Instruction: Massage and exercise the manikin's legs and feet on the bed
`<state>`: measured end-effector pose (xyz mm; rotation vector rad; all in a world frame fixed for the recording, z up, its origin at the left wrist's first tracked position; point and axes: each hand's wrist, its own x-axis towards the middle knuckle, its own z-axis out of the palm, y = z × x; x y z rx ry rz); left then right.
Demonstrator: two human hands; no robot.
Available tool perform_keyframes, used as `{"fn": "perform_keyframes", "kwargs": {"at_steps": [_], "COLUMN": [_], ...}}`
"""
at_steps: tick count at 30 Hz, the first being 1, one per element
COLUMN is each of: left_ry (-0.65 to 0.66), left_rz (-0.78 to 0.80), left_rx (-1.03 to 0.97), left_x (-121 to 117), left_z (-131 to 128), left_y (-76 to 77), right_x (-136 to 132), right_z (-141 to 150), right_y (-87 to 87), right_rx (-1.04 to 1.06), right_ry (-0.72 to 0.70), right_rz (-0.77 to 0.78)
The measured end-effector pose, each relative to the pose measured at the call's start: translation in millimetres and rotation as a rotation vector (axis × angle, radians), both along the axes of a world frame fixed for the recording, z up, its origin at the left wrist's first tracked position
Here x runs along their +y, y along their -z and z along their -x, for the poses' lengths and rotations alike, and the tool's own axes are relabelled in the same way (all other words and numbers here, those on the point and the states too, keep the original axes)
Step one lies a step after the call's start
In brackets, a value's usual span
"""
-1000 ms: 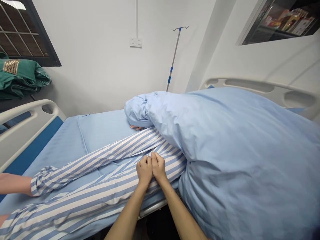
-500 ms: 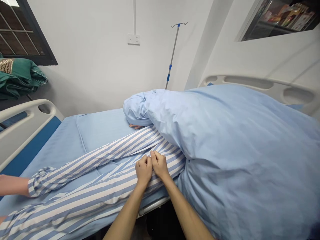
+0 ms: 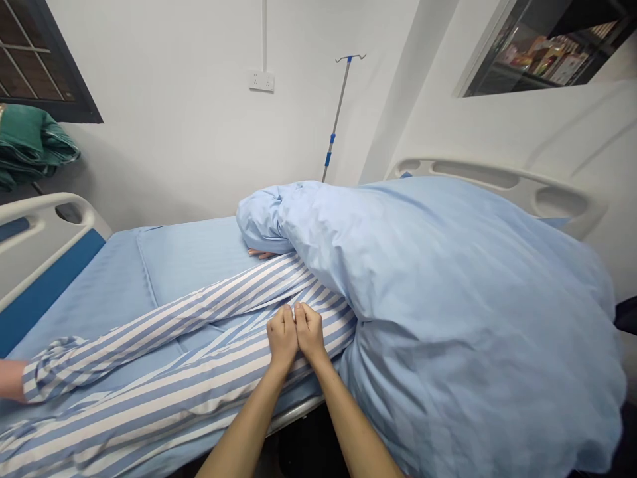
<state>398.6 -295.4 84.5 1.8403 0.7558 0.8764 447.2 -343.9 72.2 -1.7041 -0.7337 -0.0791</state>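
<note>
My left hand point(image 3: 283, 335) and my right hand point(image 3: 309, 330) are both curled into fists, side by side with the thumbs uppermost. They are over the upper leg of a lying figure in blue-and-white striped trousers point(image 3: 199, 392). No cloth shows bunched up around either fist, and whether they press on the leg is hard to tell. A puffy light-blue quilt point(image 3: 423, 279) covers the figure's upper body, to the right of my hands. Some fingers point(image 3: 261, 253) of the figure stick out from under the quilt's far edge. A bare ankle point(image 3: 10, 380) shows at the left.
The bed has a light-blue sheet point(image 3: 194, 242), a white and blue end board point(image 3: 47, 265) and a pale headboard point(image 3: 497, 174). A drip stand point(image 3: 338, 109) rises behind it by the wall. Folded green cloth point(image 3: 37, 143) lies at the far left. A metal bed rail point(image 3: 296, 413) runs below my forearms.
The view has shifted a little to the right, so the bed and legs appear further left. My fists remain together over the same part of the leg, now more level with each other.
</note>
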Motion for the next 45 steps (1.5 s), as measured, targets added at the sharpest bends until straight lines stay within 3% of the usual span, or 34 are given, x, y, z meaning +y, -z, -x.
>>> {"fn": "perform_keyframes", "kwargs": {"at_steps": [6,12,17,22,30,36,39,45], "left_ry": [0.033,0.043,0.036,0.056,0.116,0.096,0.122,0.132], "left_rz": [-0.056,-0.104,-0.113,-0.103,0.184,0.071,0.034,-0.018], "left_rx": [0.059,0.118,0.15,0.144,-0.103,-0.037,-0.031,0.03], "left_x": [1,-1,-3,-2,-4,-12,-12,-12], "left_z": [1,1,1,2,-17,-23,-21,-21], "left_y": [7.3,3.6,2.3,2.9,-14.5,-1.1,3.9,-0.2], "right_x": [0,-9,-10,-10,-11,-12,-13,-20], "right_z": [-1,-11,-18,-19,-21,-23,-23,-29], "right_y": [-8.0,-28.9,-15.6,-7.4,-8.9,-4.9,-12.8,-43.9], "right_rx": [0.026,-0.173,-0.189,-0.148,-0.077,0.017,-0.004,-0.274], "right_ry": [-0.029,-0.073,-0.024,0.025,0.037,0.049,0.041,0.104], "right_rz": [0.007,0.165,0.21,0.15,0.061,-0.003,0.031,0.217]}}
